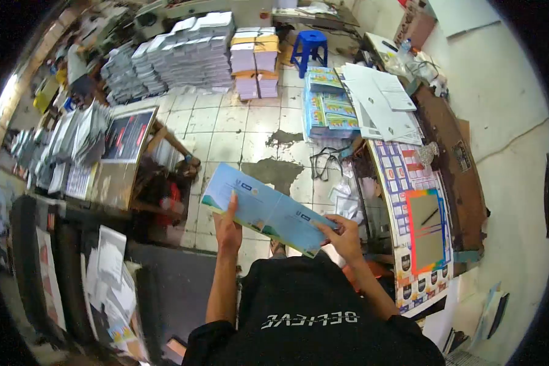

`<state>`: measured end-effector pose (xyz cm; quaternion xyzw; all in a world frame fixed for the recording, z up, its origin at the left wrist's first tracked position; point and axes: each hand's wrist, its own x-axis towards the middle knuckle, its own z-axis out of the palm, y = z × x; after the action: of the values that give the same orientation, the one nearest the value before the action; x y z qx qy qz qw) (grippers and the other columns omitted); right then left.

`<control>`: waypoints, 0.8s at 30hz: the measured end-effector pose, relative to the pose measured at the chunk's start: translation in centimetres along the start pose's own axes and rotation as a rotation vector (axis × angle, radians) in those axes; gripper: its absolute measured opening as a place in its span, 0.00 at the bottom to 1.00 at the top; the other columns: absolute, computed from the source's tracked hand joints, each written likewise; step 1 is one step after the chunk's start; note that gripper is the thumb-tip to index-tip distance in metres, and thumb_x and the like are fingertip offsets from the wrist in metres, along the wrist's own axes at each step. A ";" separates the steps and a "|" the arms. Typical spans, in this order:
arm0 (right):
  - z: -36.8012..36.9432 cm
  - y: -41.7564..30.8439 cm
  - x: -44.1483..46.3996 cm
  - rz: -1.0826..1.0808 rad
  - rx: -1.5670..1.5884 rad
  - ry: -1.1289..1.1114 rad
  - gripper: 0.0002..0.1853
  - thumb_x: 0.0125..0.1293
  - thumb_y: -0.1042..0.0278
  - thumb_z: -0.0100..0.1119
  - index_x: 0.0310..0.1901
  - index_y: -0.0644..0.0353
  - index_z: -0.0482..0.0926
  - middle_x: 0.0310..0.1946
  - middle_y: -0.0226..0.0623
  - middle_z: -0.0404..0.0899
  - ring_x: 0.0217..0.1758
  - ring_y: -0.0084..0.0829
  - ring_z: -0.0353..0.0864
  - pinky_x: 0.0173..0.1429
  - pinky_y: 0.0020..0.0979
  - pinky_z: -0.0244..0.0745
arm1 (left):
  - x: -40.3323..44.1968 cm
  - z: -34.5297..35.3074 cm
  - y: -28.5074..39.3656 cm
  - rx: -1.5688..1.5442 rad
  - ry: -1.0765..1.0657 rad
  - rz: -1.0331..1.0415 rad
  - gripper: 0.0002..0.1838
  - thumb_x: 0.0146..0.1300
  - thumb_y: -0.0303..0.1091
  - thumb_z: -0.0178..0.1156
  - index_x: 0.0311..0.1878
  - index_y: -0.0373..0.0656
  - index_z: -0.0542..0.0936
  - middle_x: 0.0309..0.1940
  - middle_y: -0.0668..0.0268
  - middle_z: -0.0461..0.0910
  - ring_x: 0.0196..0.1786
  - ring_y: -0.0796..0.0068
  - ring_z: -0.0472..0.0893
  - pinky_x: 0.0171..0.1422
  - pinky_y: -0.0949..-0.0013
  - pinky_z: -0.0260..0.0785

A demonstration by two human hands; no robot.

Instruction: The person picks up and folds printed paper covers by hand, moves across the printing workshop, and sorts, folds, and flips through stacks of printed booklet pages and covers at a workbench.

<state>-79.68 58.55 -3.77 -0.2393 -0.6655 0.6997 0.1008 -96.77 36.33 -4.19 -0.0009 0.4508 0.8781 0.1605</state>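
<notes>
left hand (227,230) and right hand (344,238) both pinching the blue sheet (266,207), long axis kinda slanting far left to near right between them

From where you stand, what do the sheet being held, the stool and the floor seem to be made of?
Sheet: smooth printed card or stiff paper, probably; it hardly sags.
Stool: likely moulded plastic, smooth, one even blue throughout.
Floor: hard tiles, perhaps ceramic, faintly shiny; joint lines and reflected light show.
</notes>
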 end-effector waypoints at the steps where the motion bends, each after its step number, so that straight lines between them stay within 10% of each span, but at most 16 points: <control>1: -0.3 -0.8 2.4 0.033 -0.010 0.013 0.14 0.62 0.71 0.65 0.47 0.70 0.79 0.34 0.38 0.83 0.30 0.23 0.82 0.28 0.23 0.81 | 2.7 1.3 0.6 -0.026 0.028 -0.036 0.23 0.68 0.33 0.58 0.62 0.37 0.65 0.55 0.63 0.73 0.57 0.72 0.74 0.61 0.65 0.67; 12: -0.4 2.1 29.4 0.237 0.158 0.091 0.19 0.60 0.63 0.67 0.47 0.68 0.79 0.36 0.38 0.84 0.34 0.26 0.83 0.32 0.27 0.80 | 30.5 6.3 -5.8 0.884 -0.230 -0.202 0.29 0.64 0.45 0.62 0.63 0.37 0.71 0.53 0.55 0.76 0.58 0.58 0.74 0.63 0.58 0.65; 18: -5.8 4.4 48.6 0.176 -0.654 -0.276 0.22 0.60 0.50 0.65 0.44 0.64 0.81 0.34 0.44 0.84 0.36 0.39 0.85 0.43 0.37 0.78 | 46.2 -7.6 -10.9 1.375 0.067 0.024 0.21 0.67 0.39 0.56 0.58 0.35 0.75 0.54 0.47 0.76 0.54 0.47 0.76 0.56 0.54 0.67; 24: -7.1 -0.6 63.1 0.067 -0.667 -0.178 0.16 0.58 0.57 0.65 0.40 0.63 0.82 0.31 0.45 0.85 0.34 0.40 0.85 0.41 0.38 0.78 | 47.2 -14.1 -15.6 1.457 0.089 -0.737 0.18 0.65 0.35 0.53 0.54 0.33 0.76 0.48 0.49 0.79 0.50 0.50 0.77 0.53 0.53 0.67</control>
<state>-131.05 93.89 -15.83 -0.2188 -0.8555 0.4649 -0.0644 -139.13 46.87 -31.85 -0.0796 0.8852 0.2546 0.3813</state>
